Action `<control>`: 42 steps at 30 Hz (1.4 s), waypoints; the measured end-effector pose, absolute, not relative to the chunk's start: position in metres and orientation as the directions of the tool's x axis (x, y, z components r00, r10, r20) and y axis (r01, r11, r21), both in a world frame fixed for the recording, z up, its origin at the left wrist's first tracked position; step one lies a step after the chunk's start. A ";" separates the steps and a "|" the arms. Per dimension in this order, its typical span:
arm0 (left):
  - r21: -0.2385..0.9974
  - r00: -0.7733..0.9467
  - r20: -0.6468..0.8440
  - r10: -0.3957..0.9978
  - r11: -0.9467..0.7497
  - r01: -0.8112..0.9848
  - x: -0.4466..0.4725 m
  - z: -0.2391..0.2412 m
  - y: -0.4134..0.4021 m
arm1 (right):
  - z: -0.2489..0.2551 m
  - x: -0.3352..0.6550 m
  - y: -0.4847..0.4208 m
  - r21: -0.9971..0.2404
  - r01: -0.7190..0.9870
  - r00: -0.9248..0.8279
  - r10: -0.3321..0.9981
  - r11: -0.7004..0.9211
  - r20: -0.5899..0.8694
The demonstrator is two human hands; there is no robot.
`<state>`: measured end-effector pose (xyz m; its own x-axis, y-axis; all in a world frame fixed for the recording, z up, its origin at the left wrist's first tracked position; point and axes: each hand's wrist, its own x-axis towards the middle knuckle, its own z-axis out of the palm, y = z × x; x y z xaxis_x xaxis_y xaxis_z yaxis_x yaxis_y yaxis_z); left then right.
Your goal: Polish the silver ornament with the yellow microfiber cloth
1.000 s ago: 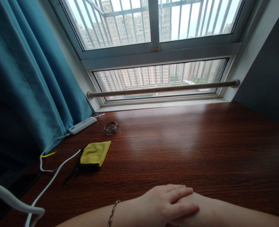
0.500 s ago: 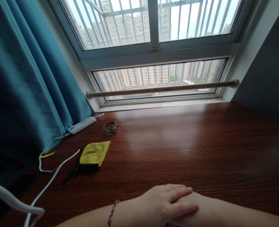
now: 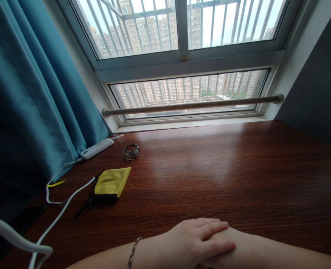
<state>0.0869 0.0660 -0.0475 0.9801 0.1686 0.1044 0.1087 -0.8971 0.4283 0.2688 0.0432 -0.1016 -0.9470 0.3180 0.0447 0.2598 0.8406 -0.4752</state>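
Observation:
My left hand (image 3: 197,239) lies flat at the near edge of the dark wooden table (image 3: 224,175), fingers stretched out and close together. It rests on top of my right hand (image 3: 239,242), whose fingers are hidden beneath it. A thin braided bracelet (image 3: 133,252) circles my left wrist. Neither hand touches any object on the table.
A yellow cloth pouch (image 3: 112,182) lies on the left of the table, a silver bangle (image 3: 131,151) behind it. Near the teal curtain (image 3: 33,104) sits a white power bank (image 3: 96,148) with a white cable (image 3: 61,213). A metal rod (image 3: 193,105) crosses the window.

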 end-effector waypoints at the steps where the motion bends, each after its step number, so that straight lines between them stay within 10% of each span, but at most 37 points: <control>1: 0.429 0.980 0.104 0.169 -0.897 0.109 0.087 -0.048 0.066 | -0.101 0.269 0.043 -0.476 0.258 -0.948 0.316 0.841 0.045; 42: 0.406 0.983 0.080 0.164 -0.906 0.118 0.087 -0.045 0.066 | -0.100 0.270 0.042 -0.457 0.271 -0.938 0.340 0.847 0.075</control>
